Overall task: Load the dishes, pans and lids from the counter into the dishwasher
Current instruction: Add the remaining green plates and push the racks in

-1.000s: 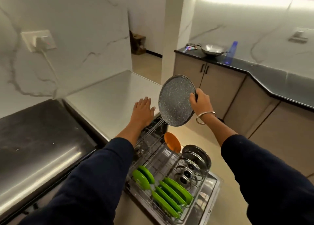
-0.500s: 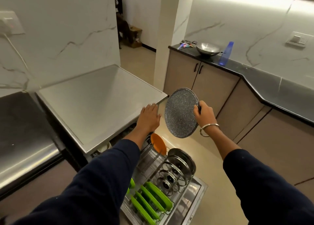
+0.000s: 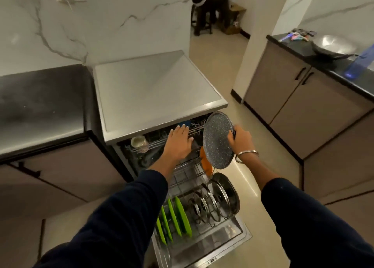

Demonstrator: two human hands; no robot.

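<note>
The right hand (image 3: 240, 139) grips the round grey speckled flat pan (image 3: 217, 140) on edge above the lower wire dishwasher rack (image 3: 188, 169); the left hand (image 3: 179, 142), fingers straight, rests on the upper wire rack (image 3: 162, 142).

- Both arms were stretched forward and down from the bottom of the view, each one in a dark blue sleeve that ended before the wrist.
- The left hand (image 3: 179, 144) lay palm down with the back turned up to the camera. Its fingers (image 3: 183, 128) were straight and close together and pointed away from the body, and nothing was held in them.
- The right hand (image 3: 240, 139) was to the right of the left one, at about the same height. Its fingers were curled in a grip, and the thumb side was turned to the left.
- The right wrist was bent a little, and a thin metal bangle (image 3: 247, 156) sat around it.
</note>
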